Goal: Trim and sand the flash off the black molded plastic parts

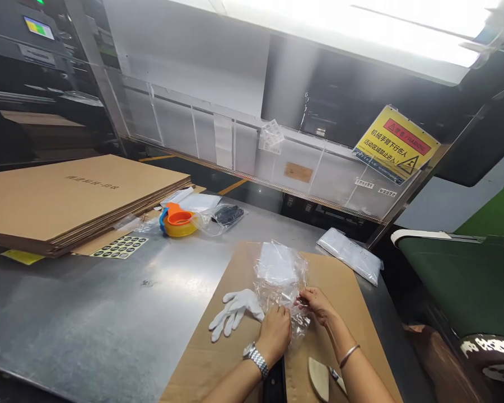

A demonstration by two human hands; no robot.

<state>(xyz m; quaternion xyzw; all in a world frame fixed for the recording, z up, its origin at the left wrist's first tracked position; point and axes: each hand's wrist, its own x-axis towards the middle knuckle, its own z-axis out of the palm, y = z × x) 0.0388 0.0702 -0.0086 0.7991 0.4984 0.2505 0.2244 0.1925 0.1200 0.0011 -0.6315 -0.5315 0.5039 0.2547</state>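
Both hands are on a clear plastic bag (300,330) that lies over brown cardboard (336,274). My left hand (277,330), with a watch on its wrist, is closed on the bag's near part. My right hand (315,304) pinches the bag's right edge between thumb and fingers. A white stack or pad (276,262) shows through the crumpled plastic at the bag's far end. A white glove (237,312) lies flat just left of my left hand. Below my right forearm are a scraper with a pale, rounded blade (318,378) and a small metal-tipped tool (338,379).
Stacked cardboard sheets (88,190) stand at the left, beside a sticker sheet (120,246). An orange-and-blue tape dispenser (180,221) and a bagged black item (229,215) lie at the back. A plastic-wrapped packet (350,254) is right, near a green conveyor (462,280). A clear barrier carries a yellow warning sign (397,144).
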